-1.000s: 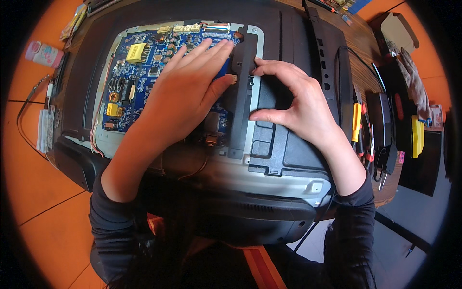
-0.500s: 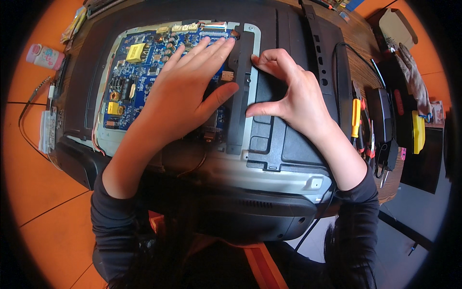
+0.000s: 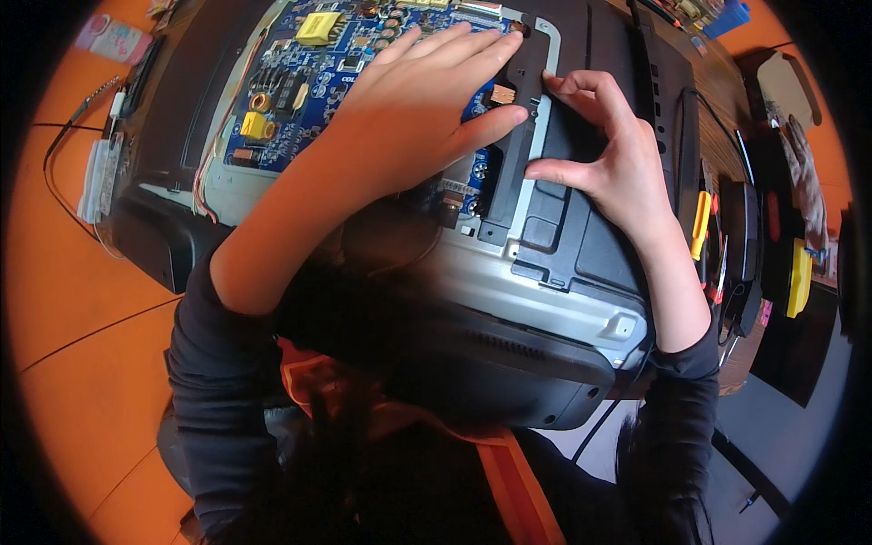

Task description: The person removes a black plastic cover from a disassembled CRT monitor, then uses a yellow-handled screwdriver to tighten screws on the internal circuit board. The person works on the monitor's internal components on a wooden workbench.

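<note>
Black-sleeved left hand [image 3: 413,113], fingers spread, lies over the blue flat circuit board [image 3: 318,116], eleven o'clock. Right hand [image 3: 619,150], two o'clock, thumb and forefinger apart, flanks the long black plastic strip [image 3: 510,163], one o'clock. Uneven palm pressure could flex the board; a slip could skew the strip.

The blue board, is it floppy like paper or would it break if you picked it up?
The blue board would probably feel stiff, as it looks flat and carries chunky parts. It may be fragile too: the yellow block sticks up and could get knocked. It likely wouldn't roll, having a flat shape.
</note>
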A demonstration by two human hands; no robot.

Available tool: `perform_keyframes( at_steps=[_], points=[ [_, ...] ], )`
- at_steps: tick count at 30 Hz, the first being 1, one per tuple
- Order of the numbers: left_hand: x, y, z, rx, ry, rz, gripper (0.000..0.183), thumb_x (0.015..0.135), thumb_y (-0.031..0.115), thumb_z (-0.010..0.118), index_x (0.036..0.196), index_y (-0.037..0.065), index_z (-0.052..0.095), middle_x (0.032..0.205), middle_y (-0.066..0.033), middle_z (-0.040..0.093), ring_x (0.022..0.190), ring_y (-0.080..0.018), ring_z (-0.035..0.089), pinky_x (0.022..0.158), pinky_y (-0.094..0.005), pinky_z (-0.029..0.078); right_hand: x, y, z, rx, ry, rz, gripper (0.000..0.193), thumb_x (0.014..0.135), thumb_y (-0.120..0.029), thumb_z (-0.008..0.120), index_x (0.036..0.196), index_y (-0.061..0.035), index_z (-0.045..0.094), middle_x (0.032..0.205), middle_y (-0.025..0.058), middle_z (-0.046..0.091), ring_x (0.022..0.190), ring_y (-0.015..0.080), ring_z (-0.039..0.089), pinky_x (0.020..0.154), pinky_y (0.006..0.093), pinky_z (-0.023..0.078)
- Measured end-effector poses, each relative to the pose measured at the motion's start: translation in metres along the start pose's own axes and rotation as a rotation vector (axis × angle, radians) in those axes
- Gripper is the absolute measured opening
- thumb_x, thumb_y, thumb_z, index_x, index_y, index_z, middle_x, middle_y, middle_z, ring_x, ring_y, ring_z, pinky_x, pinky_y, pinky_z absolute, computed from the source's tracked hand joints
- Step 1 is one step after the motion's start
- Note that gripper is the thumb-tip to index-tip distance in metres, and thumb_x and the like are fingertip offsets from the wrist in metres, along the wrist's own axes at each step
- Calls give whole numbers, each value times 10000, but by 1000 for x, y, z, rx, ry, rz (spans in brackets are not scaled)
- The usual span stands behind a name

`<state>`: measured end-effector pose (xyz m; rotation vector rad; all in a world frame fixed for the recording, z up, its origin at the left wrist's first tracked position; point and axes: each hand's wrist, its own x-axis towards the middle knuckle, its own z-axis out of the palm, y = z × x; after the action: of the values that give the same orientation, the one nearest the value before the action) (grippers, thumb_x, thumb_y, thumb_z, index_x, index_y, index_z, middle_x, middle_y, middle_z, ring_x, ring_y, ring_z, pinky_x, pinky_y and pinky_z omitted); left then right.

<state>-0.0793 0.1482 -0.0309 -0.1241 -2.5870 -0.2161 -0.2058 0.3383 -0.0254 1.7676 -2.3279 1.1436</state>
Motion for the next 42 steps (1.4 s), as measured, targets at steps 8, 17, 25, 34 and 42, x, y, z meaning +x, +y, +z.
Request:
perform_keyframes(
  at_steps=[8,17,25,34,42],
  points=[
    [1,0,3,-71,30,-40,587,862,462,590,1300,76,530,1296,-128,551,1251,-283,474,1075,-448,307,0,-6,-3,48,-23,19,760,540,-381,866,1131,-67,505,1104,117,631,1091,290,606,956,381,478],
    [2,2,-11,-76,-112,-55,583,887,401,564,1373,103,442,1361,-132,487,1305,-317,402,1093,-455,271,0,-9,-2,14,-22,-20,728,573,-426,835,1100,-69,482,1016,125,621,974,306,634,835,384,503],
    [10,6,-21,-168,-219,-94,587,886,338,559,1390,74,415,1387,-158,457,1338,-352,352,1107,-468,231,-2,-13,-4,-6,-55,-6,753,626,-403,814,1192,-48,467,1126,124,590,1142,324,535,936,417,401],
    [12,8,-23,-162,-195,-84,595,888,385,569,1367,61,431,1359,-173,481,1311,-349,390,1094,-492,253,-3,-3,-26,-283,336,138,276,799,-230,682,1001,-72,580,1045,114,610,1010,285,565,874,395,415],
    [8,8,-21,-178,-189,-94,606,898,395,549,1384,57,418,1392,-170,451,1333,-330,368,1109,-472,231,-9,24,-18,-576,146,407,565,831,-73,561,1370,-63,391,1341,253,465,1293,370,407,998,493,360]
  ],
)
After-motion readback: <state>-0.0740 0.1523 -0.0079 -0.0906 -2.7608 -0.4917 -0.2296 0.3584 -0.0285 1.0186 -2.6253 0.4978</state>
